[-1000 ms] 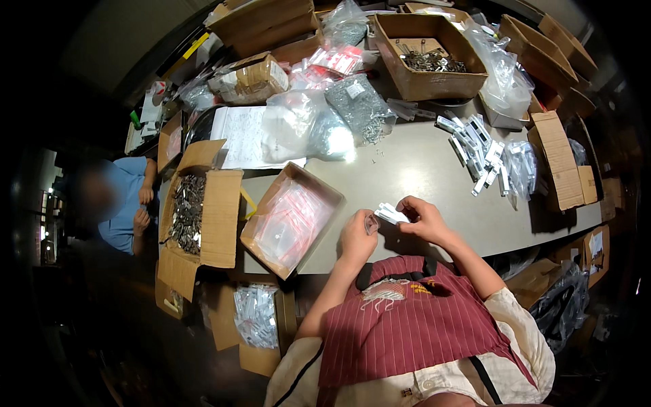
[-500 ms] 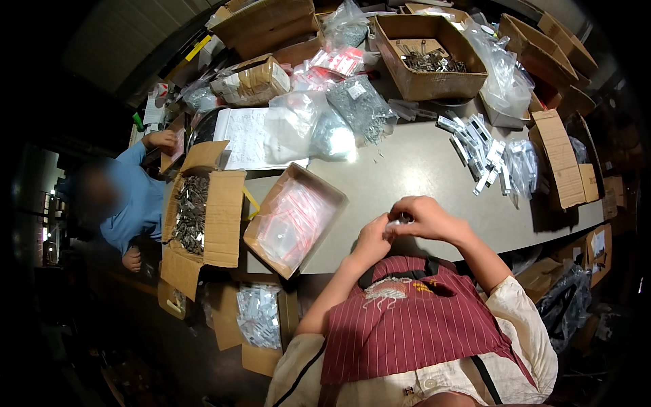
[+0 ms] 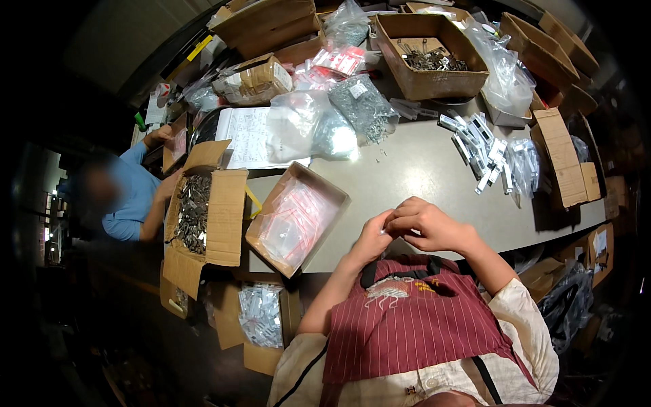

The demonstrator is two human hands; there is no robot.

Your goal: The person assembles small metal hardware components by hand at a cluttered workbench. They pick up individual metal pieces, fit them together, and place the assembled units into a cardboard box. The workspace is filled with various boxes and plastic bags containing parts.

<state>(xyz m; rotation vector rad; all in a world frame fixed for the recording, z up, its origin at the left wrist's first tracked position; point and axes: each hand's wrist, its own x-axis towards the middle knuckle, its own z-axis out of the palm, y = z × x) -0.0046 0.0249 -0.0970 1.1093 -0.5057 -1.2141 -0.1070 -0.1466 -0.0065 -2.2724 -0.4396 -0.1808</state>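
My left hand (image 3: 371, 237) and my right hand (image 3: 426, 224) meet over the table's near edge, just above my apron. Both have their fingers bent together around something small; only a pale, shiny bit shows between them, so its kind is hidden. Left of my hands stands a shallow cardboard box (image 3: 331, 216) with clear zip bags (image 3: 291, 224) edged in red. Silver-and-white metal pieces (image 3: 480, 150) lie in a loose pile at the right, beside a clear bag of similar pieces (image 3: 523, 166).
An open carton of dark metal clips (image 3: 193, 214) stands at the left by a co-worker in blue (image 3: 125, 220). Bags of small hardware (image 3: 363, 108) and a written sheet (image 3: 241, 139) lie farther back. A box of metal parts (image 3: 434, 85) is behind. Below the edge sits a carton of bagged pieces (image 3: 260, 315).
My right hand's fingers have curled in closer over the left, covering more of the small thing. The co-worker's lower hand has risen to the carton of clips.
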